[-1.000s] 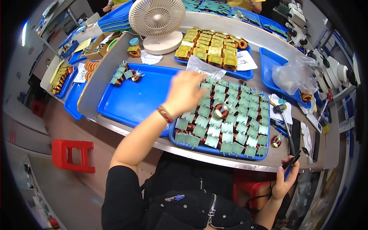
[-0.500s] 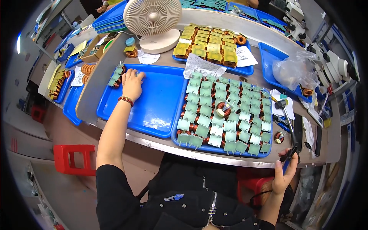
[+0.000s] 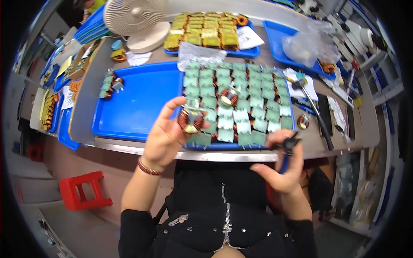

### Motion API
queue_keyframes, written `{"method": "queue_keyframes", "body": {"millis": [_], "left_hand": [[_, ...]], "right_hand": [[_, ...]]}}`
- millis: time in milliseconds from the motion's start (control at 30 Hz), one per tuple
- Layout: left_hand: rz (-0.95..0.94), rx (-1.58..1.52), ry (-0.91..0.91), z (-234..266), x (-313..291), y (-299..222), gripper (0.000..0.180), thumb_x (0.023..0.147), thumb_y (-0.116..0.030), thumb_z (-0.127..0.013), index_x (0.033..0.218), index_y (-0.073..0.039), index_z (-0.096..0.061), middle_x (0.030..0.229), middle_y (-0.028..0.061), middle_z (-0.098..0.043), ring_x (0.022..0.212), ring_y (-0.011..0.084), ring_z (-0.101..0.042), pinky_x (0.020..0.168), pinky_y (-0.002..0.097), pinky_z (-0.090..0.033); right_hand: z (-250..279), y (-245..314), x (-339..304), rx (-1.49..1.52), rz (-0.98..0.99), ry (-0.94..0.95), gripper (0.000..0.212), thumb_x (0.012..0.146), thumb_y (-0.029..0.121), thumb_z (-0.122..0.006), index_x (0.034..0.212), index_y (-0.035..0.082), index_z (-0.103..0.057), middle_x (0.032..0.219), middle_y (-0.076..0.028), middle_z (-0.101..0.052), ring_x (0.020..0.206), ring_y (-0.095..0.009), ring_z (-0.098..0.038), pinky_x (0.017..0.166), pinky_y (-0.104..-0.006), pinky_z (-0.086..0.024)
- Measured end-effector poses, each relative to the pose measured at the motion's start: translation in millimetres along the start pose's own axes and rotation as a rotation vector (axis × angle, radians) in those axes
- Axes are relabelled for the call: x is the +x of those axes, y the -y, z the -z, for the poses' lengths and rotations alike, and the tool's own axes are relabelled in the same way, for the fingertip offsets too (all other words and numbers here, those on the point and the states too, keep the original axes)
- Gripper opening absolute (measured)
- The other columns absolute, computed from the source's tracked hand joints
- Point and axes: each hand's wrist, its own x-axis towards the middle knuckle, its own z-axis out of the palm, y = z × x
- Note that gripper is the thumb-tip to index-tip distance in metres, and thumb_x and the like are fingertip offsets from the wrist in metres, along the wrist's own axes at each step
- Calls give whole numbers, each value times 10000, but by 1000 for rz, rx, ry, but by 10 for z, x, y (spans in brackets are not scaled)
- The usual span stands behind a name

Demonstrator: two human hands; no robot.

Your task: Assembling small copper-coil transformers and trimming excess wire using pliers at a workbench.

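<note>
My left hand [image 3: 165, 133], raised in front of the trays, pinches a copper-wound ring coil [image 3: 190, 122] with a green plate on its upper side. Opposite it, my right hand [image 3: 286, 172] is curled round a hand tool [image 3: 289, 145] with a black head and blue handle; blur hides its exact kind. Behind both hands, a blue tray [image 3: 294, 122] holds rows of coils topped by green plates [image 3: 223, 79]. One loose coil [image 3: 228, 98] lies on top of them. The left blue tray [image 3: 137, 107] has a short row of plated coils [image 3: 106, 86] along its left side.
A fan [image 3: 135, 15] stands at the back left. Behind the trays is another tray of yellow-topped coils [image 3: 211, 36]. To the right lie a hammer [image 3: 316, 109], a single coil [image 3: 303, 121] and a plastic bag [image 3: 312, 47]. A red stool [image 3: 84, 191] stands at lower left.
My left hand has moved from the left tray rightward and toward me, and a coil now shows in it. My right hand has come up and left with the tool. The view has shifted.
</note>
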Motion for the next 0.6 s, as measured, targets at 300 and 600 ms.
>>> {"method": "queue_keyframes", "body": {"millis": [300,600], "left_hand": [[80,-217,86,-595,-83,467,571,891,-153,-560,1351,-105,-225,1209,181,-504,1161,293,-491,971,413,-389],[-14,683,-38,-751,-116,378,454,873,-1,-499,1304,41,-360,948,66,-576,776,70,-536,722,198,-436]], "right_hand": [[-231,-137,244,24,235,172,619,609,-32,-793,1079,41,-399,1110,-145,-476,1010,-199,-526,863,-331,-449],[-147,-50,242,-205,246,230,512,612,8,-796,1023,32,-492,987,-125,-606,891,-215,-586,778,-320,-440]]}}
